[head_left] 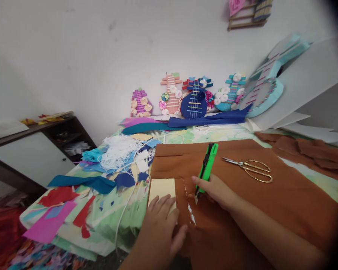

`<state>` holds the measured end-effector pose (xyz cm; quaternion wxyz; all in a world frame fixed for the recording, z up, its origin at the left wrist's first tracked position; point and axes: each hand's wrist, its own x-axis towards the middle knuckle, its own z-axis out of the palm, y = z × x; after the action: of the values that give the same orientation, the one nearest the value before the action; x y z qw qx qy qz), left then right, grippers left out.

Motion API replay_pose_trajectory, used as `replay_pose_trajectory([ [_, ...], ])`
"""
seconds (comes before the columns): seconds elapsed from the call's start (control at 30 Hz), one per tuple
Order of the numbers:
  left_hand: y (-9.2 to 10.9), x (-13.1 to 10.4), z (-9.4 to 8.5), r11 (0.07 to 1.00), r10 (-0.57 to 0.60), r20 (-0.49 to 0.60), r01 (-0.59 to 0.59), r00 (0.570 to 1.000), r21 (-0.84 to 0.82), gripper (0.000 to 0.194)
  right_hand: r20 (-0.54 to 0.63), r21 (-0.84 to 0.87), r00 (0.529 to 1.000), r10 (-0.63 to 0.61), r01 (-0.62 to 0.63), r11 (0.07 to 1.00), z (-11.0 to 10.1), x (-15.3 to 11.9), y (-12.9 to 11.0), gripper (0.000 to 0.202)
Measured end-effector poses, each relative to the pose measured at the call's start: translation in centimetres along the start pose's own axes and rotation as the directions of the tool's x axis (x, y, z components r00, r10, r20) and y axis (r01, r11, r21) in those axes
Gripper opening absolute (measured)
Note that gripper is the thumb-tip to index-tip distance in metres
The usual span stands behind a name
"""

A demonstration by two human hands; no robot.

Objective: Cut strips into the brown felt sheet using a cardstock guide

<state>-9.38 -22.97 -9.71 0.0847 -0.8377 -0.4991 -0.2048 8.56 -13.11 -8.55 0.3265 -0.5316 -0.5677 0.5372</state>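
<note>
Now, across the table, the broad brown fabric lies spread, the cream card pressed on its left side by the left hand, while the right hand grips the green cutter, blade down.

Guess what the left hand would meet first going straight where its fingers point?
The left hand lies on the cream card, so beyond that card it would probably cross flat brown cloth first; depth is unclear.
</note>
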Motion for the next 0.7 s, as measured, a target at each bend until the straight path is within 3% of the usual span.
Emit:
replay_pose_trajectory([
  [0.13, -1.2, 0.1, -0.5, 0.992, -0.118, 0.121, 0.113, 0.986, 0.054, 0.039, 0.000, 0.013, 1.000, 0.013, -0.013, 1.000, -0.2, 0.1, -0.1, 0.038],
  [0.23, -2.1, -0.5, -0.4, 0.995, -0.089, 0.212, 0.077, 0.973, 0.068, 0.053, 0.003, 0.032, 1.000, 0.030, -0.030, 0.999, -0.3, 0.2, -0.1, 0.039],
  [0.37, -3.8, -1.8, -0.7, 0.999, -0.016, 0.220, 0.005, 0.975, 0.048, 0.047, 0.035, 0.103, 0.998, 0.045, -0.048, 0.994, -0.5, 0.3, 0.1, 0.039],
  [0.5, -5.4, -2.6, -2.5, 0.996, 0.041, 0.034, -0.043, 0.999, 0.078, 0.041, 0.051, 0.160, 0.997, 0.064, -0.072, 0.984, -0.8, 0.0, -0.2, 0.040],
  [0.63, -6.3, -2.5, -4.2, 0.940, -0.042, -0.288, 0.135, 0.957, 0.314, 0.038, -0.068, 0.005, 0.997, 0.037, -0.037, 0.999, -1.9, -0.8, -0.8, 0.038],
  [0.7, -6.6, -2.2, -3.9, 0.899, -0.044, -0.329, 0.181, 0.943, 0.398, 0.035, -0.164, -0.104, 0.985, -0.045, 0.028, 0.994, -3.0, -1.3, -1.0, 0.036],
])
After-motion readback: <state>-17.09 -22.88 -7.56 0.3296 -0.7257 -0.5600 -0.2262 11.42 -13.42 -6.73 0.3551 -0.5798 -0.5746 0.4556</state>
